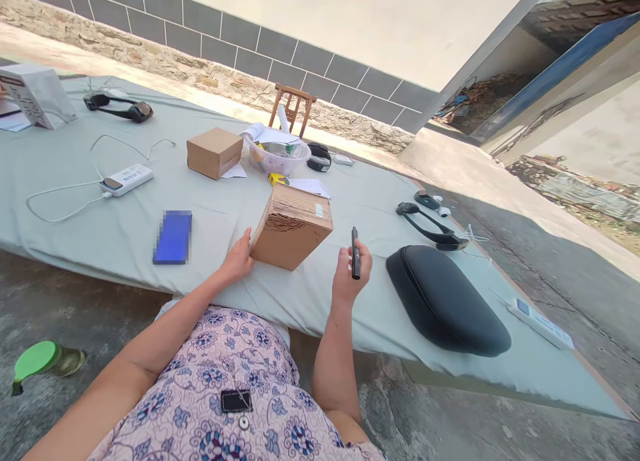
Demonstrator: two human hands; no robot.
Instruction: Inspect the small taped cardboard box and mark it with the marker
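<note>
A brown cardboard box point(293, 231) stands tilted on the cloth in front of me, with dark scribbled lines and a white label on its upper face. My left hand point(239, 258) holds the box by its left side, some fingers hidden behind it. To the right of the box, my right hand point(353, 271) is closed around a black marker pen point(355, 254), which points upward. The pen is apart from the box.
Around lie a blue pixelated rectangle point(173, 238), a white power bank point(127, 180) with cable, a smaller carton point(214, 152), a filled plastic basket point(280, 160), a yellow tape measure point(279, 179), a black case point(445, 301) and black headsets point(433, 228). A green-lidded bottle point(45, 361) is on the ground.
</note>
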